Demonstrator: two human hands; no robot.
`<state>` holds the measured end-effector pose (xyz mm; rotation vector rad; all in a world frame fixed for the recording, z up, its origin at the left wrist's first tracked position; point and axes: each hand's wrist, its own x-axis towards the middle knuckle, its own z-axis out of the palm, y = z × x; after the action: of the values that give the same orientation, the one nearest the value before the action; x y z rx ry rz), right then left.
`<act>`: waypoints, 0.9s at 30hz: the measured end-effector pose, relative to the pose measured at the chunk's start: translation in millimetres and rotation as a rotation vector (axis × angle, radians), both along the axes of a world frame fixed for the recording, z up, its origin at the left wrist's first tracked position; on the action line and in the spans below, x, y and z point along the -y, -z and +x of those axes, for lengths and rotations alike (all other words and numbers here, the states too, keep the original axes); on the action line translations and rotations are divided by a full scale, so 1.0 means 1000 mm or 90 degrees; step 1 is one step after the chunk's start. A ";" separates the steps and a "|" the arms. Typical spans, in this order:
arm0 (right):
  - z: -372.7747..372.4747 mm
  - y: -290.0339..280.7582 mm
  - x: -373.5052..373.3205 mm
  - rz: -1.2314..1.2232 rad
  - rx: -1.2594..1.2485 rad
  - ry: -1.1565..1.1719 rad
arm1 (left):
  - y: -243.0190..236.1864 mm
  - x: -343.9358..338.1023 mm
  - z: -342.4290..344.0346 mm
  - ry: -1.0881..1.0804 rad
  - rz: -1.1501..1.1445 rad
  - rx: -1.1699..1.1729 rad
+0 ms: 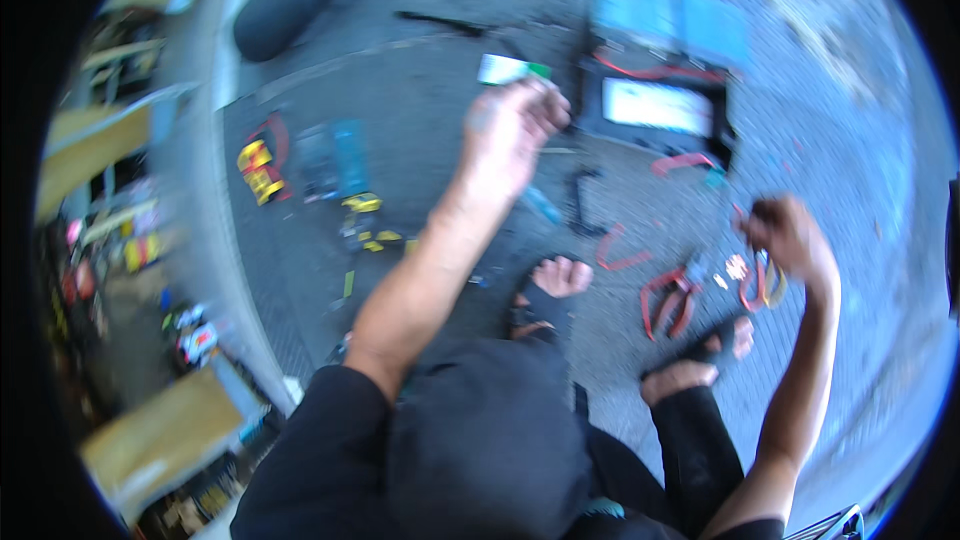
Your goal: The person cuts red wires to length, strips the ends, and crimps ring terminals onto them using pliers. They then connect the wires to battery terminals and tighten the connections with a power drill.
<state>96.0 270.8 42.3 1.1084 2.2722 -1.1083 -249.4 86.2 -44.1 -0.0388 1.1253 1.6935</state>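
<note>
Here, your bare hands reach out over a tool-strewn floor [385,105]

Your left hand [512,125] is at the upper middle, fingers curled; just beyond them lies a white-and-green flat item [503,70]. Your right hand [797,237] is farther right and lower, fingers bent inward, with a small red thing [740,217] at their tips. Blur hides both grips, so whether either hand holds anything cannot be told. A hand tool with red and yellow handles [762,262] lies just below your right hand; red-handled pliers [684,290] are to its left. Ahead, between your hands, sits a black open case [590,105] containing a white panel [657,108].
</note>
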 end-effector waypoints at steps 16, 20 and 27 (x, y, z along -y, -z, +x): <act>-0.167 -0.020 0.119 -0.167 -0.057 -0.230 | -0.005 0.279 0.026 -0.330 -0.317 -0.214; -0.202 -0.021 0.123 -0.106 -0.142 -0.216 | 0.046 0.368 -0.043 -0.598 -0.327 0.030; -0.290 0.033 0.237 -0.137 -0.248 -0.264 | 0.134 0.416 -0.133 -0.787 -0.412 0.215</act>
<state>-194.4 33.7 9.6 0.3333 2.4338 -1.4343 -382.3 -329.6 -178.0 -1.6434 1.4319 2.0831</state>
